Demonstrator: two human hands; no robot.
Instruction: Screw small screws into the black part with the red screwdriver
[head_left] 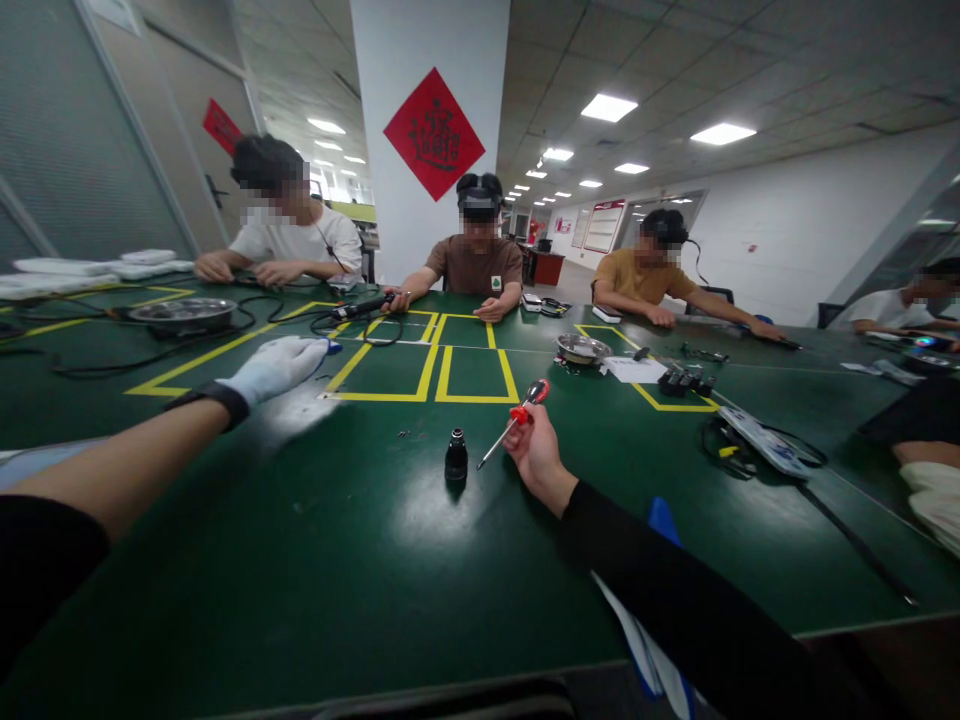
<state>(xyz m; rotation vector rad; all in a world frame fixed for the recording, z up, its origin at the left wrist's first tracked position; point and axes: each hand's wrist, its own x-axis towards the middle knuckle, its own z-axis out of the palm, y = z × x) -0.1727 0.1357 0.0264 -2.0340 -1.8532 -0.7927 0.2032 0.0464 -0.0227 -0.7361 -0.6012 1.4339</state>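
My right hand (538, 455), bare, is closed around a screwdriver (534, 394) with a red and black handle, its metal shaft slanting down to the left. Just left of its tip a black cylindrical part (455, 458) with a narrower neck stands upright on the table, apart from the tip. My left hand (271, 370) wears a white glove with blue at the fingertips. It reaches forward low over the table, fingers stretched out, with nothing visible in it. A few tiny dark pieces (403, 433), too small to name, lie beyond the black part.
Yellow tape rectangles (379, 397) mark the green table (337, 580). A metal bowl (583, 348), black parts (684, 382) and a power strip (761, 440) are at right; another metal bowl (187, 312) is at left. A blue-white glove (651, 640) lies under my right arm. Several people sit opposite.
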